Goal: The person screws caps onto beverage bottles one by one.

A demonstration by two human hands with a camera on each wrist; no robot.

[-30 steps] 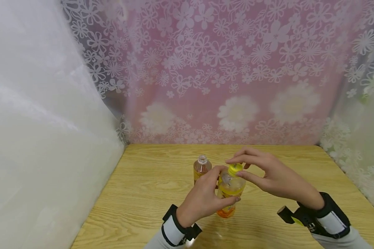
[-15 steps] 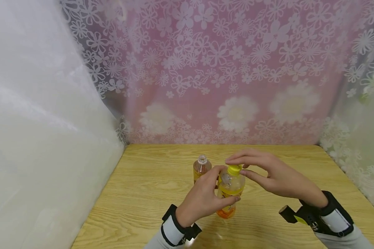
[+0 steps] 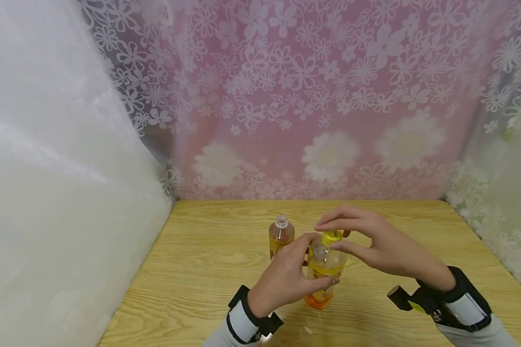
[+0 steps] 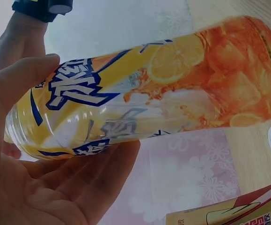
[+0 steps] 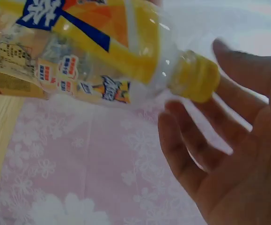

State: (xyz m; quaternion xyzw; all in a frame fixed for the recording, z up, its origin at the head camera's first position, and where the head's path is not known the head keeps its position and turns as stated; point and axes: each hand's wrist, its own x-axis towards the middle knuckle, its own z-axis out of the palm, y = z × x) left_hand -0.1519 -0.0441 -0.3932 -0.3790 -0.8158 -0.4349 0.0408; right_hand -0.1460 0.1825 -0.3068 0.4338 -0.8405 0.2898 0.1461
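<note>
Before a half-hidden bottle [image 3: 281, 237], left hand [image 3: 286, 273] grips yellow bottle [image 3: 328, 264]; right hand [image 3: 371, 239] pinches cap [image 5: 199, 78].

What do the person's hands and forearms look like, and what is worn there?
The left hand and right hand wear no gloves. Light grey sleeves reach black wristbands with pale panels; each wristband carries a small black block. The right one also shows a yellow-green strip.

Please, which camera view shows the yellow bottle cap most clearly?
The right wrist view: there the yellow bottle cap appears large, its side mostly uncovered. In the head view it is small and partly covered by the right hand. The left wrist view shows, at most, a yellow sliver.
</note>
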